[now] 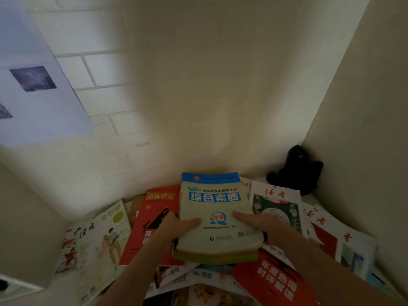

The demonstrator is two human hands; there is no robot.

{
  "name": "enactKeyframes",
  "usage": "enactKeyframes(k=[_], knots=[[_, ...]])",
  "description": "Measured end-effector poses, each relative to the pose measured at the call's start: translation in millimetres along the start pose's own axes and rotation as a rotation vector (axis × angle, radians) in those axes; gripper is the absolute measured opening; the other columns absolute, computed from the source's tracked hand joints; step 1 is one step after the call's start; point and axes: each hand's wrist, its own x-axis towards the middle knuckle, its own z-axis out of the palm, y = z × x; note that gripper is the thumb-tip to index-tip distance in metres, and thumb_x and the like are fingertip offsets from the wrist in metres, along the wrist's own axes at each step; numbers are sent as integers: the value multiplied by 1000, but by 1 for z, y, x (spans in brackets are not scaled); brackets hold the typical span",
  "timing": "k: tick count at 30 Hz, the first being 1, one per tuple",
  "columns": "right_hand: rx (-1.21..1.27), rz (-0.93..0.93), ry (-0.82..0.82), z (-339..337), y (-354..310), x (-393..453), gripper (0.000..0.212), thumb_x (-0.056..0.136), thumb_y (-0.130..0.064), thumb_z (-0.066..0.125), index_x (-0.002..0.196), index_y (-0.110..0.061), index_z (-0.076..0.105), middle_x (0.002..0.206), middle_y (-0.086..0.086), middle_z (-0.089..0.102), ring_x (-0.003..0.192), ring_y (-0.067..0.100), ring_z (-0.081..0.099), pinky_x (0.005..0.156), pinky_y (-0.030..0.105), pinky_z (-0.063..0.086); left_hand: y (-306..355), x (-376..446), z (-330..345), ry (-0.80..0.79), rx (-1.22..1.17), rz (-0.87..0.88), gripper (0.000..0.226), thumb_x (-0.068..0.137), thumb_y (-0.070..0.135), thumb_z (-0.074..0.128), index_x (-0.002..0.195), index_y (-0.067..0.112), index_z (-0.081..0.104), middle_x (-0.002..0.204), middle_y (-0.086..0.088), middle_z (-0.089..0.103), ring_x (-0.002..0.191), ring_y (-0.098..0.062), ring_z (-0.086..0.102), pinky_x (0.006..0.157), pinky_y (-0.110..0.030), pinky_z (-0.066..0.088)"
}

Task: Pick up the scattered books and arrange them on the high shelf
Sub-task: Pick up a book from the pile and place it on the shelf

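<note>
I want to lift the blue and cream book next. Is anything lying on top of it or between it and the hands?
Nothing visible does. The left hand and right hand already grip the blue and cream book by its sides, and its cover is bare.

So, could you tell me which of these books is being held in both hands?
The pale book with the blue top band. The left hand and right hand grip its sides, thumbs on the cover; the others lie loose around it.
</note>
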Motion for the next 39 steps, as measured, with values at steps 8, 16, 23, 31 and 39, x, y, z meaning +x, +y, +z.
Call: enactKeyframes(k=[8,16,23,31,39], knots=[[-79,-570,225,12,16,-21,22,80,-34,74,97,-22,66,97,4,73,71,5,71,56,17,55,-22,-39,8,109,-202,378,69,68,25,85,123,27,43,114,1,63,90,-14,68,63,-25,58],[-49,-839,201,14,-10,-13,52,75,-15,80,120,-22,54,109,-10,68,94,5,69,68,24,59,7,-26,-8,88,-465,685,119,64,-21,75,146,40,16,110,-2,67,99,-21,70,65,-33,60],[-60,-912,272,23,11,0,64,72,-23,83,126,-17,49,111,-9,66,99,8,67,70,25,59,4,-19,-9,14,-298,743,70,69,-4,81,126,13,43,117,-6,65,106,-22,67,75,-36,60],[158,-1028,275,35,-12,-10,46,85,-1,64,128,-5,46,115,4,68,99,17,69,71,34,61,10,-21,5,110,-360,797,65,66,-2,83,122,-3,52,112,-11,69,101,-23,69,74,-30,59],[2,-938,214,13,-1,-2,70,73,16,69,125,-23,43,113,-10,67,103,6,66,75,33,60,1,-13,6,-18,-383,762,76,80,1,71,137,29,28,121,-2,62,107,-20,66,78,-39,59]])
